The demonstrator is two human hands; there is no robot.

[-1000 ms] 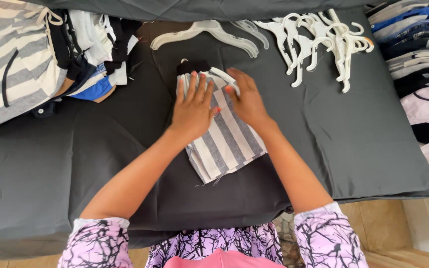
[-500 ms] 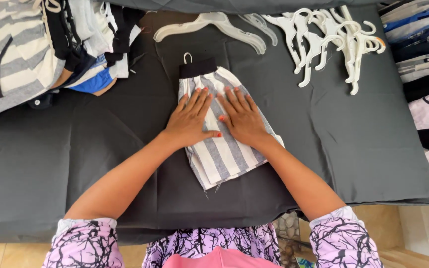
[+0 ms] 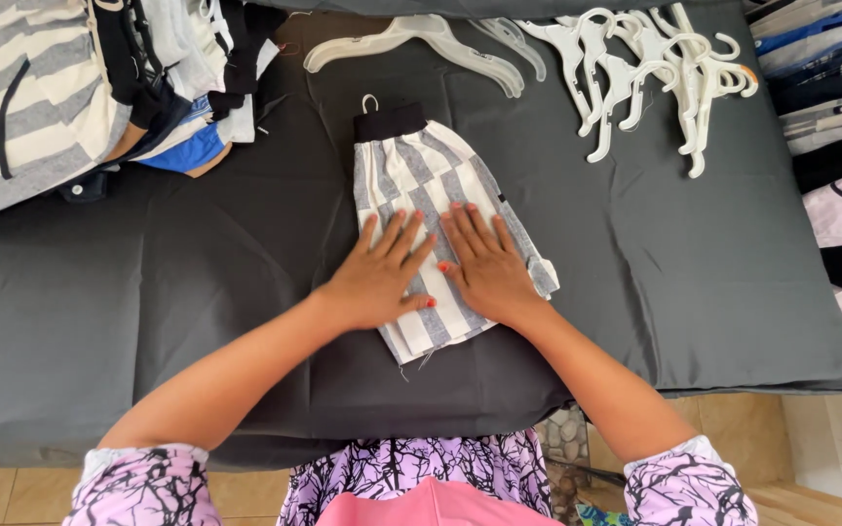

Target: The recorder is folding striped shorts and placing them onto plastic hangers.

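A folded grey-and-white striped garment (image 3: pixel 421 175) with a black waistband lies on the dark grey cloth-covered table (image 3: pixel 148 312), a small metal hanger hook poking out at its far end. My left hand (image 3: pixel 377 278) lies flat on the garment's lower left part, fingers spread. My right hand (image 3: pixel 484 263) lies flat beside it on the lower right part. Both palms press down on the fabric; neither grips anything.
A pile of striped, black, white and blue clothes (image 3: pixel 70 88) sits at the far left. White plastic hangers (image 3: pixel 635 58) lie along the far edge. Folded clothes (image 3: pixel 830 88) are stacked at the right edge. Tiled floor shows beyond the table's right side.
Both hands have slid from the garment's upper part down toward me along the fabric, uncovering the black waistband and hook.
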